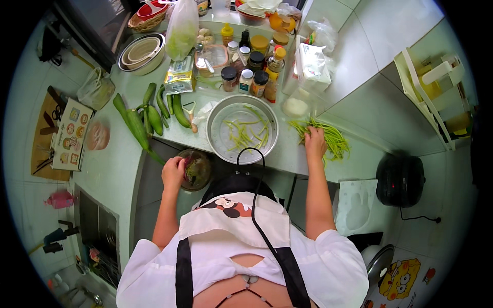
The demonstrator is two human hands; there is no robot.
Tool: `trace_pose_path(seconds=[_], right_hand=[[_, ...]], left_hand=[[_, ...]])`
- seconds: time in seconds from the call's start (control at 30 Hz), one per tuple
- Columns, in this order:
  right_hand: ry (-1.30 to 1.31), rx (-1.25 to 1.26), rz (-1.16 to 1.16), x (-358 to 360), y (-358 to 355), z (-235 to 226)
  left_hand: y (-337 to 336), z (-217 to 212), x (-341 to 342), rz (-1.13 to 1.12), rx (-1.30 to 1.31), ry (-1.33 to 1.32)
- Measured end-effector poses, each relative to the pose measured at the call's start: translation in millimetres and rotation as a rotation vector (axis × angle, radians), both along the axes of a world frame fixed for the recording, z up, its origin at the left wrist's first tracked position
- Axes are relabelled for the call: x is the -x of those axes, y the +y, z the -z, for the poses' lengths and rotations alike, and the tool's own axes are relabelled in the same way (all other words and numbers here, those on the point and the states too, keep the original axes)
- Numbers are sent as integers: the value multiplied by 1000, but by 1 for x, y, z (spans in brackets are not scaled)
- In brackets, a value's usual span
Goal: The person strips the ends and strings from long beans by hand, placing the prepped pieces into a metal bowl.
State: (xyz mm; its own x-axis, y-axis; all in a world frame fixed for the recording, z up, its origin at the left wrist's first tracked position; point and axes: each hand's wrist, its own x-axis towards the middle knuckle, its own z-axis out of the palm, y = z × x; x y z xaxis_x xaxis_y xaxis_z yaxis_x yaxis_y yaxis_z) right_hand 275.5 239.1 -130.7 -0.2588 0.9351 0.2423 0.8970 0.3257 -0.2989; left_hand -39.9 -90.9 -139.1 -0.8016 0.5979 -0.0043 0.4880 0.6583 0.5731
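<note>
My left hand is over the left rim of a round see-through bin with vegetable scraps inside. Its fingers are drawn together, and whatever they hold is too small to make out. To the right, my right hand has its fingers closed on the pile of long, thin green beans on the counter. Between the hands, a round metal pan holds several snapped bean pieces. Beside the pan lies a peeler with a wooden handle.
Several green gourds lie at the left, near nested bowls. Jars and bottles crowd the back counter. A container of white contents stands near the beans. Far right is a black rice cooker; a sink is lower left.
</note>
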Motion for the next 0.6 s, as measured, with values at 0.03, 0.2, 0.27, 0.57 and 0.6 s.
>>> trace_pose_path(seconds=[0.03,0.2,0.27,0.57,0.6], right_hand=[[-50,15,-2,3,4,0],[177,-88,-23,13,0,-29],[363,-84,-61,17,-9,-57],[1557,590,-165,50,-73,-117],[1592,616,-190,54,-82,-119]], left_hand=[[3,-7,-4,4,-34,-16],[5,-28,-13,29,-204,-50],[6,-39,-13,40,-231,-85],[45,-83,-24,252,-490,-400],[55,-97,-29,319,-527,-419]])
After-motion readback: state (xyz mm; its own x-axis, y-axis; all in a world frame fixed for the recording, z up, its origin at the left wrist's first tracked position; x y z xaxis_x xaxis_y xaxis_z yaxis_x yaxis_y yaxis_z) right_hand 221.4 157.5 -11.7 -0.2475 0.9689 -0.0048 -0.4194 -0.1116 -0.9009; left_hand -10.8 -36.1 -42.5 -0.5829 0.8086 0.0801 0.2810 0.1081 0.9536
